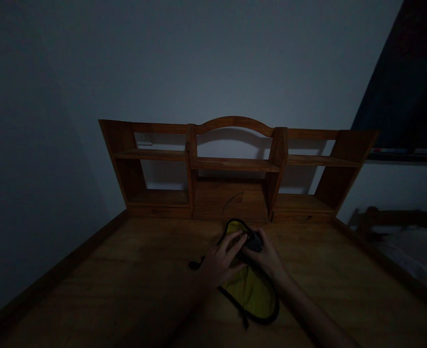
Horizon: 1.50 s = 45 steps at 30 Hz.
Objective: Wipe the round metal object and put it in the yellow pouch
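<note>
A yellow pouch with a black edge (252, 291) lies flat on the wooden desk (133, 280), its far end near the shelf unit. My left hand (220, 261) rests on top of the pouch with fingers stretched forward over it. My right hand (267, 255) is curled round a small dark object (254, 240) at the pouch's upper end; the light is too dim to name it. A short black cord or strap (196, 264) pokes out to the left of my left hand.
A wooden shelf unit (235, 164) with an arched top stands at the back of the desk against a pale wall. A raised wooden rim runs along the desk's left and right sides. A bed frame (398, 220) shows at the right.
</note>
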Motion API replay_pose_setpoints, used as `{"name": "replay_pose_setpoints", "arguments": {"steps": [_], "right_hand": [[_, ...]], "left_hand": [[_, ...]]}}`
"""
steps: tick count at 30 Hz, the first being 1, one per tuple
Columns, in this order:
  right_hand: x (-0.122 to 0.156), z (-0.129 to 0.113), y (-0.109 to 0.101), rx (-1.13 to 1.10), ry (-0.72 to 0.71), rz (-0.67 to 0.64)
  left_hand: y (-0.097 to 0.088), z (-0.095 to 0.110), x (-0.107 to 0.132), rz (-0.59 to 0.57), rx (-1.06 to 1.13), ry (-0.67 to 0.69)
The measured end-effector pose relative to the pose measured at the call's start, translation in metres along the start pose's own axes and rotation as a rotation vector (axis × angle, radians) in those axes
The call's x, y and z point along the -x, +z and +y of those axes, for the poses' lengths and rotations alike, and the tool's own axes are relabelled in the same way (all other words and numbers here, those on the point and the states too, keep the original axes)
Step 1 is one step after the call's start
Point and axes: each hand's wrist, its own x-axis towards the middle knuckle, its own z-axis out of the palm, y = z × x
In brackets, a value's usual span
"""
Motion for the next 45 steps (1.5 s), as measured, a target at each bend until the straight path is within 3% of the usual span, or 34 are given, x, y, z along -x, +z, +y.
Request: {"name": "replay_pose_setpoints", "arguments": {"steps": [14, 21, 27, 34, 38, 45], "right_hand": [[0.003, 0.014, 0.000, 0.184, -0.061, 0.024], [0.003, 0.010, -0.004, 0.241, -0.118, 0.014], [0.001, 0.009, -0.009, 0.333, -0.029, 0.066], [-0.003, 0.018, -0.004, 0.037, 0.037, 0.015], [-0.001, 0.019, 0.002, -0.172, 0.072, -0.037], [0.000, 0.013, -0.001, -0.304, 0.088, -0.145]], "left_hand": [[0.009, -0.001, 0.000, 0.033, 0.140, 0.012], [0.006, -0.001, -0.003, 0.040, 0.256, 0.041], [0.004, 0.001, -0.003, 0.029, 0.267, 0.009], [0.002, 0.002, -0.002, -0.051, 0.229, 0.039], [-0.001, 0.004, -0.002, -0.033, 0.239, 0.061], [0.002, 0.002, -0.002, 0.029, 0.254, 0.027]]}}
